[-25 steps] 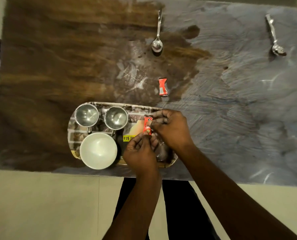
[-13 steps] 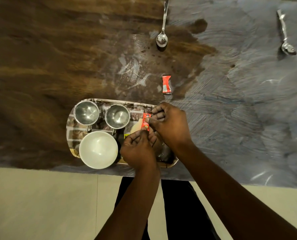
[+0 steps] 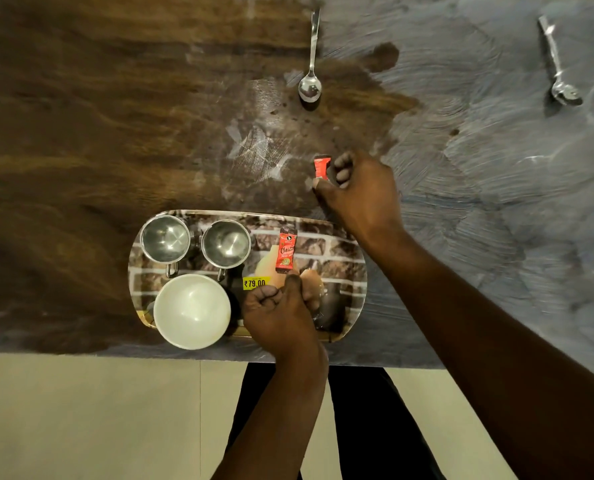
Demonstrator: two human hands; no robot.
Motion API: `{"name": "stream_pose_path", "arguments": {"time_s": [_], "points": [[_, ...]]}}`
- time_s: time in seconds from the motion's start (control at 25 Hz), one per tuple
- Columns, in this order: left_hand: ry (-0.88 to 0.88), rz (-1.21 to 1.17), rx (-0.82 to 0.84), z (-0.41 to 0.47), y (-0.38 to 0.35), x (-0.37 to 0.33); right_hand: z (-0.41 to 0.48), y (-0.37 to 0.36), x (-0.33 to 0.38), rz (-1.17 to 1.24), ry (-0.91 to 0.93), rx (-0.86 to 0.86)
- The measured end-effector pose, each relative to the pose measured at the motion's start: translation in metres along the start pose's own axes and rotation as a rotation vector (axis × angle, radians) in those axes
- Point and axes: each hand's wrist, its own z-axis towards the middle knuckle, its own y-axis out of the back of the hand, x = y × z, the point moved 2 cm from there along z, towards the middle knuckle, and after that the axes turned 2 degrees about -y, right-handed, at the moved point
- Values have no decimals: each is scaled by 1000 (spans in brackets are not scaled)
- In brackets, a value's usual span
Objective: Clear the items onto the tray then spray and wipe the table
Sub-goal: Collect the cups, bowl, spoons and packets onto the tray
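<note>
- Tray (image 3: 344,251), printed with a brick pattern, sits at the near edge of the table (image 3: 98,133), and the clearing step is in hand, judged partly done.
- Held on the tray: two steel cups (image 3: 165,239) side by side at the far left, both looking empty; a white bowl (image 3: 192,310) just nearer, also empty; a red sachet (image 3: 286,251) lying toward the middle.
- Left hand (image 3: 280,315) is curled over the tray, its thumb and fingers pinched at the near end of that sachet; whether it grips or merely touches cannot be told.
- Right hand (image 3: 357,192) reaches past the tray's far edge, its fingers narrowed around a second sachet (image 3: 321,167) on the table; contact looks made, though a firm hold is uncertain.
- Next move likely calls for a light pinch and a short carry back to the tray.
- Left on the table: a near spoon (image 3: 310,88) and a far spoon (image 3: 562,91), well apart.
- No spray bottle or cloth is in view.
</note>
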Motion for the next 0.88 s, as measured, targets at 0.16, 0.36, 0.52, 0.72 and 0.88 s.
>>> {"name": "stream_pose_path", "arguments": {"time_s": [0.16, 0.36, 0.52, 0.72, 0.88], "points": [[-121, 103, 92, -12, -2, -6, 13, -3, 7, 0, 54, 65], [-255, 122, 424, -23, -18, -31, -36, 25, -2, 24, 231, 5], [-194, 158, 576, -28, -31, -32, -104, 27, -14, 2, 334, 83], [-29, 94, 646, -29, -19, -23, -126, 36, -41, 621, 28, 258], [-46, 117, 662, -29, -12, -17, -113, 42, -59, 746, -176, 231]]}}
